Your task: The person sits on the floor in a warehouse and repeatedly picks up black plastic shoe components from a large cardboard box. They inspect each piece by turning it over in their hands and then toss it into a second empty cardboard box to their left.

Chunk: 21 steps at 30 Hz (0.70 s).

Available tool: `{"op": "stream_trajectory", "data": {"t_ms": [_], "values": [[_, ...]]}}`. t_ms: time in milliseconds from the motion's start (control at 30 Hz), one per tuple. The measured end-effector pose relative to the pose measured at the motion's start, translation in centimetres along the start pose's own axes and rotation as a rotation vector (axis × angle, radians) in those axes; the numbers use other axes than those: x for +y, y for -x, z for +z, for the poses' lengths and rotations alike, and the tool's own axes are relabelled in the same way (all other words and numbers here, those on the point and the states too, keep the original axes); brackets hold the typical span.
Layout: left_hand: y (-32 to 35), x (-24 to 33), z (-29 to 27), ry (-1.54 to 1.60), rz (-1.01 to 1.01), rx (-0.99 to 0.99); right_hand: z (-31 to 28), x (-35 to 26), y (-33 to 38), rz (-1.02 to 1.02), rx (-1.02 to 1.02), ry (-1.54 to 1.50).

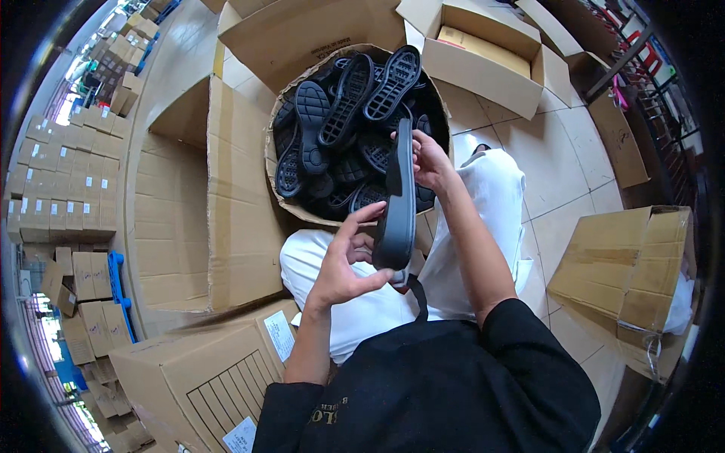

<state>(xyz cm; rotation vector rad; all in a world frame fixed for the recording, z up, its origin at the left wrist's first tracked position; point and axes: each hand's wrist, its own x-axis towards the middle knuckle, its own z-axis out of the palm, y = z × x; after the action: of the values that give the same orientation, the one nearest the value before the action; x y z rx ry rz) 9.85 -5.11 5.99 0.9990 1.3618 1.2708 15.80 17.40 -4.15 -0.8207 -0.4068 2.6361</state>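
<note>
A black shoe sole (pixel 400 200) is held on its edge above my lap, its long side wall facing up. My right hand (pixel 429 161) pinches its far end. My left hand (pixel 346 260) holds the near end, with the thumb by the bottom tip and the fingers curved along the left side. Just beyond my hands stands a round-opened cardboard box (pixel 269 162) heaped with black shoe soles (pixel 312 124). Several of them show gridded insides, others patterned treads.
An open tall carton (pixel 245 204) stands at the left, with a closed carton (pixel 204 377) nearer me. Another open carton (pixel 483 64) lies far right, and a taped box (pixel 623 272) sits at right on the tiled floor. Stacked cartons (pixel 68 177) line the far left.
</note>
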Motion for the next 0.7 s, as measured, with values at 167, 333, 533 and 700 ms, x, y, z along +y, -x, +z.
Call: {"op": "stream_trajectory", "data": {"t_ms": [167,333,533,700], "values": [[-1.1,2.1,-0.4,0.328,0.134,0.289,-0.4,1.0,-0.4,0.002,-0.021,0.413],[-0.3,1.7,-5.7,0.876,0.146,0.413,1.8,1.8,0.8,-0.028,0.05,0.79],[1.4,3.6,-8.6,1.335,0.243,0.592,-1.9,3.2,-1.7,-0.457,0.427,1.821],[4.1,5.9,-10.8,1.348,0.53,0.54,-3.3,4.8,-1.7,-0.156,0.616,2.201]]}}
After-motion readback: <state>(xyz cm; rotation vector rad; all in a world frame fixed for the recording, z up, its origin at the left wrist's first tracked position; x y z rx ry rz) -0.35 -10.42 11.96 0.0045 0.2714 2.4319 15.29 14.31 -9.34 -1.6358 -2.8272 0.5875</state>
